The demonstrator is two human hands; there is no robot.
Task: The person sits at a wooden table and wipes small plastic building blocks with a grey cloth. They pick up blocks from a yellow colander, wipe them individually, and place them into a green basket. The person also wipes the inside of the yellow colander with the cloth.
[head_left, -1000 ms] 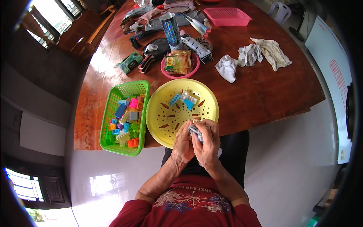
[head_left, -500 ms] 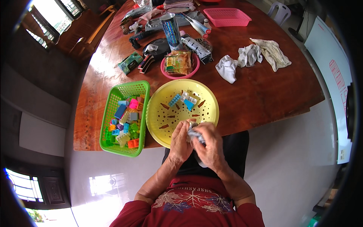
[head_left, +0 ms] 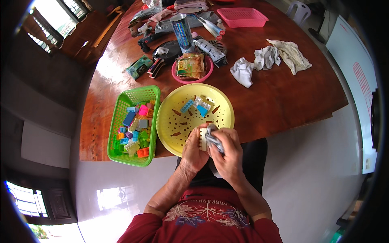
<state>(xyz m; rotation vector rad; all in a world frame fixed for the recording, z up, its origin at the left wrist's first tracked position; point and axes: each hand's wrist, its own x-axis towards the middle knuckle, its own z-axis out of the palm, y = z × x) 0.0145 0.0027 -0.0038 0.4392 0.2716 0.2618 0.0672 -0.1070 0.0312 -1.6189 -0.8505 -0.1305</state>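
Observation:
My left hand (head_left: 194,152) is closed around a cream toy building block (head_left: 203,139) with studs along one edge. Bunched in my right hand (head_left: 228,152) is a grey cloth (head_left: 214,138), pressed against the block's right side. Both hands are over the near rim of a round yellow colander (head_left: 170,141). Inside it lie a light blue block (head_left: 187,106), a pale grey block (head_left: 198,101) and a blue piece (head_left: 203,110). To the left stands a green basket (head_left: 114,133) with several mixed blocks (head_left: 133,129).
Beyond the colander a pink bowl (head_left: 175,75) holds snack packets, with a tall blue can (head_left: 182,34) behind it. Crumpled white cloths (head_left: 243,73) lie at right on the wooden table (head_left: 279,101). A pink basket (head_left: 243,18) stands farther back.
The cream block, mostly covered half a second ago, now shows between my hands. My right hand and the cloth have shifted slightly to the right.

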